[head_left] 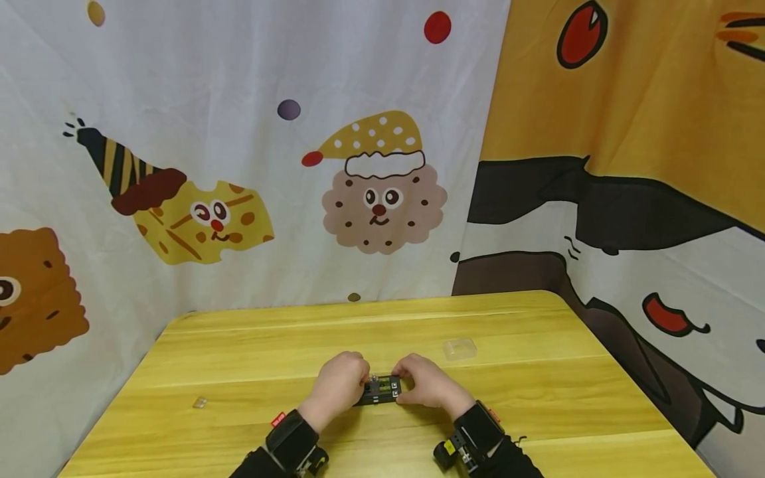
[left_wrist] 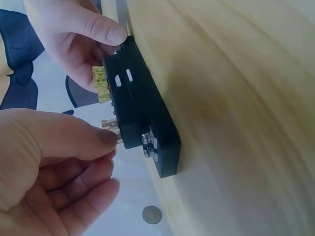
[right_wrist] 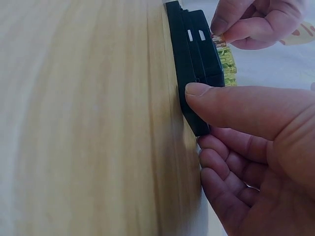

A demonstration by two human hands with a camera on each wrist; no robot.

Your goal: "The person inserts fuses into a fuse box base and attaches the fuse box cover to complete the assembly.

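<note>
A black fuse block (head_left: 379, 398) lies on the wooden table between the two hands. Yellow translucent blade fuses (right_wrist: 229, 66) stand in a row on its upper side. At the block's left part, my left hand (head_left: 342, 381) pinches a small brownish clear fuse (left_wrist: 110, 125) between thumb and forefinger, right at the block's top face. My right hand (head_left: 431, 384) grips the block's other end, thumb along the near side. Metal terminals (left_wrist: 149, 146) show on the lower step at the left end.
A clear plastic box (head_left: 459, 349) sits on the wooden table (head_left: 251, 352) beyond the right hand. Further left lies a small clear piece (head_left: 200, 402). A printed curtain (head_left: 239, 99) hangs behind the table's far edge.
</note>
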